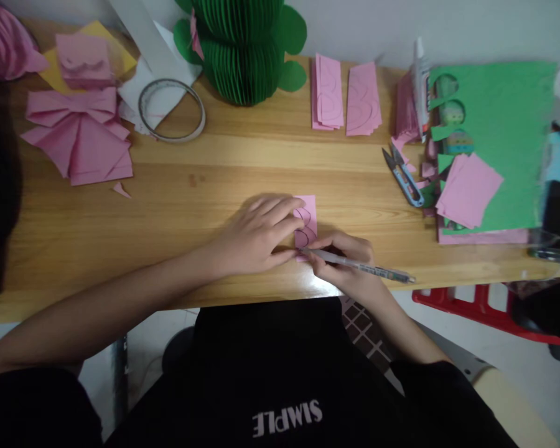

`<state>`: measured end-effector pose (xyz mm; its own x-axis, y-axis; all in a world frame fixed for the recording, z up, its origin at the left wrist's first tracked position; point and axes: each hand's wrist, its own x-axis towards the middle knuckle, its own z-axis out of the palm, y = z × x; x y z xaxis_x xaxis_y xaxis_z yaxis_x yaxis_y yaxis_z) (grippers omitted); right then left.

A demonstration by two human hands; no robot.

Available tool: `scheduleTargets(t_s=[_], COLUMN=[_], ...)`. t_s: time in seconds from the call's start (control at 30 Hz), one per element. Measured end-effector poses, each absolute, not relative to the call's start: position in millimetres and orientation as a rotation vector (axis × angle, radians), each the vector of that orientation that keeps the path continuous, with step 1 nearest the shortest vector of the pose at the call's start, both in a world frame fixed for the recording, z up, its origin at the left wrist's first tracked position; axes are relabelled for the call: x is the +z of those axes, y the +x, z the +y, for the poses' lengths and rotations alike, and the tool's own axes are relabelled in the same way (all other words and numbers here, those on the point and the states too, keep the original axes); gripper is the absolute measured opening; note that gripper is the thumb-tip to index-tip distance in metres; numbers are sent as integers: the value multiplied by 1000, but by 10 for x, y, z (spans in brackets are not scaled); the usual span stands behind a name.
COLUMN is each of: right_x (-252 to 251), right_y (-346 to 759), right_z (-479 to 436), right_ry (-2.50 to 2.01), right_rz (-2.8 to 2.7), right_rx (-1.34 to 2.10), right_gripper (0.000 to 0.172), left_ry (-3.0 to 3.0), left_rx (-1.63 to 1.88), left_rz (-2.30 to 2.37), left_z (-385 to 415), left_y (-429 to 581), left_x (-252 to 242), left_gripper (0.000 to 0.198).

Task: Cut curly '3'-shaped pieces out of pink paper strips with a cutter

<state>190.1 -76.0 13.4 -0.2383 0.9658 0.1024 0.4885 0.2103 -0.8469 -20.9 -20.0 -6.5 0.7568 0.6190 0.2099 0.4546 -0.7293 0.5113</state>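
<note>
A small pink paper strip (310,211) lies on the wooden table in front of me, with curved dark lines drawn on it. My left hand (261,233) rests flat, fingers spread, its fingertips pressing on the strip's left side. With my right hand (348,261) I grip a pen (378,270), its tip on the lower part of the strip. Farther back are two small stacks of pink paper, a left stack (329,93) and a right stack (363,99), both marked with similar curves.
Thread snips (404,177) lie to the right, near pink scraps and a green sheet (508,137) bearing pink squares (469,190). A glue bottle (420,87) stands behind. At the back are a green honeycomb paper piece (242,50), a tape roll (196,127) and a pink paper bow (81,137).
</note>
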Motion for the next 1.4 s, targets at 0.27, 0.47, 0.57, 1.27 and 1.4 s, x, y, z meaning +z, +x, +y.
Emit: scheduleTargets(t_s=[0.27,0.47,0.57,1.27,1.4], right_x=[135,226,264,130,152], right_y=[1905,1932,1932,1898,1911], right_z=[-750,-718,-699,-611,-604], right_ry=[-1421,-1510,-1552,-1348,-1388], right_rz=[-1839,-1823,-1816,-1880,-1875], right_rx=[924,925,922,873,844], right_gripper=[3,4,3,6,4], left_ry=[2528,2522,2515,2478,2489], left_rx=[519,516,496,491,502], left_rz=[808,815,821,826,828], left_z=[-186,-190,-191,-192,-196], left_y=[-212,-214,-214,-197,-202], left_x=[-54,-69,-57,-30,-45], left_gripper=[32,33,33,34,35])
